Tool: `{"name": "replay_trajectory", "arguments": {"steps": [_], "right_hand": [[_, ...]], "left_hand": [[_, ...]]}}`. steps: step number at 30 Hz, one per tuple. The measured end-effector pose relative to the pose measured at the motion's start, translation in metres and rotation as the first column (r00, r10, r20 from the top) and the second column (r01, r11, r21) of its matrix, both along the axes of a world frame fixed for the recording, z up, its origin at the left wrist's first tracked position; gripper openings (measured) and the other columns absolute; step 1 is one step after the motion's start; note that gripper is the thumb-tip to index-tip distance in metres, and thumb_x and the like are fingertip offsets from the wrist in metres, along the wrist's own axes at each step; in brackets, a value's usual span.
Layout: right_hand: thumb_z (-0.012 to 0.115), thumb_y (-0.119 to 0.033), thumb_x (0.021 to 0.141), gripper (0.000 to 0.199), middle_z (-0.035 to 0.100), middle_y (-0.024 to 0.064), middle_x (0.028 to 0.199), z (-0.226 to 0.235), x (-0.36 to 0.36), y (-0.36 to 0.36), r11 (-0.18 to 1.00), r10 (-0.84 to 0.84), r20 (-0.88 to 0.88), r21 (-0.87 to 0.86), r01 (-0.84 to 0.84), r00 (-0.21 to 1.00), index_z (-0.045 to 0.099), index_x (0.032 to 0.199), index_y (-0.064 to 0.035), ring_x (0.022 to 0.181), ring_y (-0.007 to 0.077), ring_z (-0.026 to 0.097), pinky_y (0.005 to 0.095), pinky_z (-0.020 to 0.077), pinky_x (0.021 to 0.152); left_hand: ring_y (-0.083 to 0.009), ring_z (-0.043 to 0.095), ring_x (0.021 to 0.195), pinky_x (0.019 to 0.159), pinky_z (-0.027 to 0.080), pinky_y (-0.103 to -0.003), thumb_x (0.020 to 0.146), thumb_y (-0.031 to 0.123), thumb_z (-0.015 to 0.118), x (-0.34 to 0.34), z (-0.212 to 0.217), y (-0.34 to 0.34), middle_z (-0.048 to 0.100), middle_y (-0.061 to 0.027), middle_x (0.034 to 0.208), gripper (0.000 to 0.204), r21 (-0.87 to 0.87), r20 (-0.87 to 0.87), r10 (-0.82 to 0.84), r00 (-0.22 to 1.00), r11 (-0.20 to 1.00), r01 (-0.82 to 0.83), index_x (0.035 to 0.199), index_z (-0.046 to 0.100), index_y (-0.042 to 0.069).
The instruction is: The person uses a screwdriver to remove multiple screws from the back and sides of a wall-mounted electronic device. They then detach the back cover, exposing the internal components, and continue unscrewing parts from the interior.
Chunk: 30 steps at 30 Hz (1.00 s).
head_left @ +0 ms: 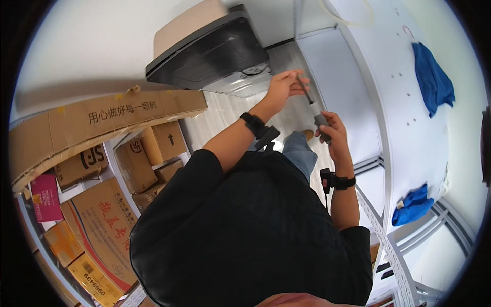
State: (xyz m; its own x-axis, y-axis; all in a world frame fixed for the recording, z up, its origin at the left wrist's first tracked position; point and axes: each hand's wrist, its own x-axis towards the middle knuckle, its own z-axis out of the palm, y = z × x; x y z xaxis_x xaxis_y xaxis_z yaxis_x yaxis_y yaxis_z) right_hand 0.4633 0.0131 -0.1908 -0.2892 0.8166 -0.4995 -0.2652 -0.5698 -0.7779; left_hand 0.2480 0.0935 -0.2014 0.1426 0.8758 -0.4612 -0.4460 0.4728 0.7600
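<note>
My left hand (283, 88) is raised in front of me, its fingers pinching the upper end of a thin dark shaft. The shaft belongs to a screwdriver-like tool (313, 106) with a grey handle. My right hand (332, 134) grips that handle just below and to the right, near a white shelf upright. Both wrists carry black bands. My black shirt fills the lower middle of the view, and the tool's tip is hidden behind the left fingers.
Several cardboard boxes (102, 120) are stacked at the left. A black and beige appliance (204, 48) stands on the pale wood floor ahead. A white metal shelf unit (399, 128) at the right carries blue cloths (432, 77), with another blue cloth (413, 204) lower down.
</note>
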Motion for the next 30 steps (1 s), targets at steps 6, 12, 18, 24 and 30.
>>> {"name": "replay_trajectory", "arguments": {"steps": [6,12,18,24,30], "right_hand": [[0.052,-0.010,0.084,0.037,0.064,0.0112,0.097,-0.037,-0.155,-0.006,0.954,0.196,-0.114,-0.207,-0.216,0.974,0.049,0.121,-0.0043,0.073,0.0161,0.061,0.0251,0.0448,0.057],[0.054,-0.017,0.088,0.034,0.064,0.0092,0.095,-0.072,-0.287,-0.064,0.935,0.161,-0.107,-0.302,-0.187,0.981,0.049,0.120,-0.0056,0.073,0.0153,0.062,0.0241,0.0449,0.056],[0.055,-0.028,0.090,0.034,0.064,0.0060,0.091,-0.091,-0.366,-0.094,0.925,0.093,-0.097,-0.361,-0.122,0.991,0.051,0.120,-0.0114,0.067,0.0130,0.061,0.0250,0.0427,0.053],[0.054,-0.031,0.091,0.035,0.063,0.0047,0.090,-0.093,-0.397,-0.102,0.927,0.028,-0.064,-0.373,-0.050,0.998,0.051,0.120,-0.0123,0.064,0.0110,0.058,0.0237,0.0385,0.051],[0.054,-0.032,0.091,0.036,0.061,0.0037,0.087,-0.091,-0.406,-0.101,0.926,-0.018,-0.038,-0.378,0.003,0.999,0.051,0.120,-0.0115,0.063,0.0101,0.055,0.0244,0.0369,0.052]], "left_hand": [[-0.0258,0.063,0.098,0.086,0.052,-0.034,0.099,0.017,0.043,-0.157,-0.049,-0.061,0.062,-0.0136,0.110,0.026,-0.206,0.004,0.334,0.943,0.923,-0.326,0.117,0.053,0.002],[-0.0241,0.063,0.094,0.082,0.052,-0.034,0.098,0.017,0.044,-0.283,-0.094,-0.104,0.063,-0.0108,0.106,0.022,-0.285,-0.064,0.331,0.942,0.898,-0.335,0.116,0.053,0.008],[-0.0214,0.063,0.087,0.073,0.051,-0.031,0.098,0.017,0.045,-0.345,-0.111,-0.106,0.063,-0.0087,0.103,0.020,-0.285,-0.079,0.235,0.969,0.926,-0.248,0.114,0.054,0.011],[-0.0201,0.063,0.086,0.073,0.050,-0.031,0.098,0.016,0.045,-0.368,-0.114,-0.096,0.064,-0.0069,0.100,0.018,-0.277,-0.084,0.161,0.983,0.944,-0.178,0.111,0.056,0.010],[-0.0198,0.062,0.085,0.075,0.049,-0.032,0.098,0.015,0.044,-0.370,-0.118,-0.091,0.065,-0.0073,0.099,0.018,-0.272,-0.106,0.137,0.985,0.949,-0.161,0.107,0.058,0.008]]}}
